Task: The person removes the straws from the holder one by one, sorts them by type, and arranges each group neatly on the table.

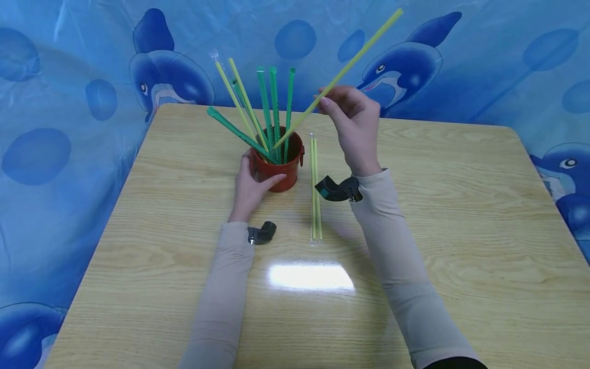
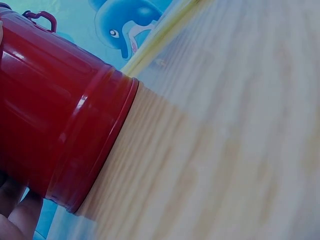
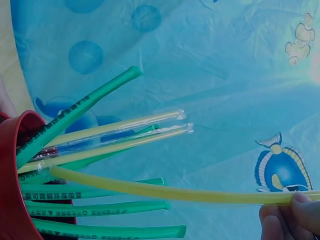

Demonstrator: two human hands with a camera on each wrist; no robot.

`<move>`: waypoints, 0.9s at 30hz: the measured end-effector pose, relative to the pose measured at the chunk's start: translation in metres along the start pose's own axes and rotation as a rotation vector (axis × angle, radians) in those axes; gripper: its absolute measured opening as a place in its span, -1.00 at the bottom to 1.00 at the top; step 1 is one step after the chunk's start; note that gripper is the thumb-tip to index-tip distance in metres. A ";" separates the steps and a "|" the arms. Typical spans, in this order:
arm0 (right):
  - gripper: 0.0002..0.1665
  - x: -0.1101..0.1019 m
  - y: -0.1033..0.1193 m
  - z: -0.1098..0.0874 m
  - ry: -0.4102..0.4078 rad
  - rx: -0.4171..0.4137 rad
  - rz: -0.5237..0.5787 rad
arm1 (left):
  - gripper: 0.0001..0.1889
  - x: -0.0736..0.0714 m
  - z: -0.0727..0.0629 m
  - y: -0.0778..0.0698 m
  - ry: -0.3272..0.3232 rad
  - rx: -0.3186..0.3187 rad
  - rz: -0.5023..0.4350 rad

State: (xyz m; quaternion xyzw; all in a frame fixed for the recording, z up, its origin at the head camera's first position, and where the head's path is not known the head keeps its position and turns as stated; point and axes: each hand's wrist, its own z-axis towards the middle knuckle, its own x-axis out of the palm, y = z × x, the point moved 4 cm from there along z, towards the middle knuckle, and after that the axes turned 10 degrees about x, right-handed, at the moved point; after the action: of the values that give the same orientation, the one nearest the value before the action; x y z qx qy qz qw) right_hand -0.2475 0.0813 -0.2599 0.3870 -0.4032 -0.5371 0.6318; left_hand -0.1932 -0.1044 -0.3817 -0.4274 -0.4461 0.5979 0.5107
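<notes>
A small red metal bucket (image 1: 287, 177) stands on the table, and my left hand (image 1: 251, 188) grips it from the left with the thumb across its front. Several green wrapped straws (image 1: 265, 95) and a few yellow wrapped straws (image 3: 125, 121) lean out of the bucket. Between thumb and fingers my right hand (image 1: 358, 123) pinches a long yellow straw (image 1: 364, 51). That straw slants down to the left, its lower end right at the bucket's mouth. In the left wrist view the red wall (image 2: 55, 100) fills the left side, with fingertips below it.
Yellow straws (image 1: 316, 195) in clear wrapping lie on the wooden table (image 1: 461, 215) just right of the bucket. A blue dolphin-print sheet (image 1: 295, 15) hangs behind the table. Each wrist wears a black camera mount (image 1: 262, 233).
</notes>
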 end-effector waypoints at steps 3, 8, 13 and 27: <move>-0.92 -0.004 0.003 -0.003 -0.018 -0.035 -0.011 | -0.18 0.000 0.000 0.001 0.002 0.004 -0.008; -0.91 -0.012 0.010 -0.010 -0.041 -0.096 -0.044 | -0.18 -0.001 0.001 0.003 0.005 0.007 -0.010; -0.91 -0.021 0.015 -0.016 -0.046 -0.118 -0.019 | -0.17 -0.001 0.000 0.002 0.004 0.003 -0.003; -0.86 -0.042 0.010 -0.029 -0.049 -0.056 0.054 | -0.18 0.000 0.001 0.002 -0.001 0.004 -0.002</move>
State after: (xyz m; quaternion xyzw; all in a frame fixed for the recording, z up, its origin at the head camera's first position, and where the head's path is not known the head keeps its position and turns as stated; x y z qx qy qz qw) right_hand -0.2214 0.1261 -0.2649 0.3449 -0.4139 -0.5401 0.6465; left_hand -0.1944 -0.1047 -0.3840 -0.4256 -0.4456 0.5985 0.5120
